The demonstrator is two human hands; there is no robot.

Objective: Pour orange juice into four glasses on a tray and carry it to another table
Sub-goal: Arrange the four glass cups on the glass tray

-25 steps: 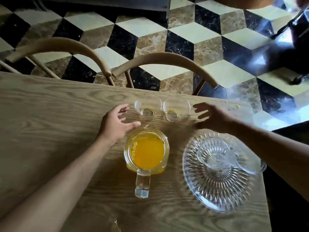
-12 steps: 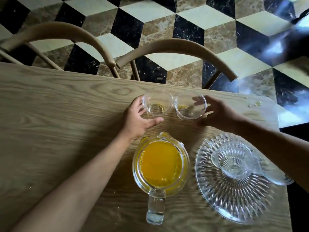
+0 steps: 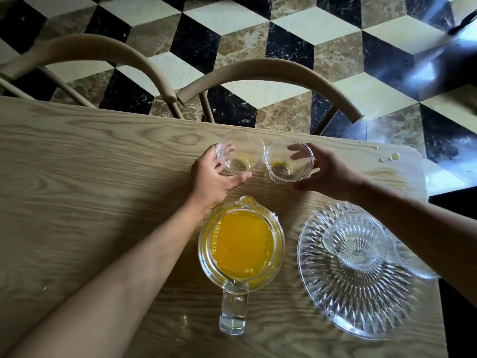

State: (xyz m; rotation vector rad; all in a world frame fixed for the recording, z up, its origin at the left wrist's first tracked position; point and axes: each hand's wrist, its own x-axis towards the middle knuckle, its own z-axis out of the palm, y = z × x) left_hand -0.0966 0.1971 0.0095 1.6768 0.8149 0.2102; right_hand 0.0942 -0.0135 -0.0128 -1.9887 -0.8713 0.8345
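Note:
Two clear glasses stand side by side near the table's far edge. My left hand [image 3: 211, 177] is wrapped around the left glass [image 3: 240, 152]. My right hand [image 3: 327, 174] grips the right glass [image 3: 289, 160]. Each holds only a trace of yellowish liquid at the bottom. A glass jug [image 3: 241, 244] full of orange juice stands just below them, handle toward me. To its right lies a cut-glass round tray [image 3: 343, 306] with a third glass [image 3: 356, 240] on it. A fourth glass [image 3: 410, 262] at the tray's right rim is partly hidden by my right forearm.
The wooden table [image 3: 90, 202] ends just right of the tray. Juice drops [image 3: 391, 156] lie at its far right corner. Two curved wooden chair backs [image 3: 268, 73] press against the far edge, above a black, cream and brown tiled floor.
Both hands reached forward from beside the two glasses and closed around them. The view shifted so the jug and tray sit lower in frame.

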